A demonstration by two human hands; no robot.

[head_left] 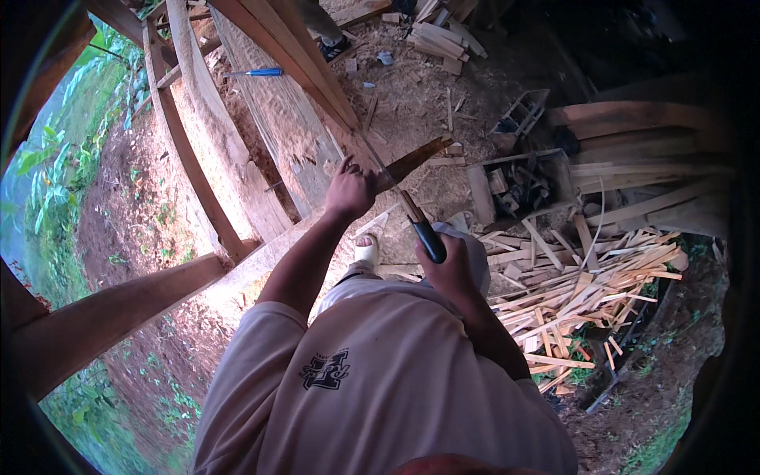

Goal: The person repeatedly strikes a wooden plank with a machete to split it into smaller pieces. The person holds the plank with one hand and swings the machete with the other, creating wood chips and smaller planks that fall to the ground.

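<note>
Offcuts (pixel 590 297) lie heaped on the ground to the person's right, pale strips crossing one another every which way. In front of the body, the right hand (pixel 449 266) is closed firmly round the black handle (pixel 428 241) of a long, thin tool. From that grip the tool slants forward and left, crossing a dark plank (pixel 423 157) with a ragged far end. The left hand (pixel 353 192) is at this plank, just beside the tool, with one finger sticking out ahead; from where I stand I cannot tell whether it grips the wood or merely rests there.

Beyond the left hand, a blue-handled tool (pixel 266 72) lies on a broad timber. To the right, past the dark plank, sits a wooden box (pixel 480 194) filled with dark pieces. Curved beams (pixel 194 174) stretch along the left, and leafy plants (pixel 51 162) grow past them.
</note>
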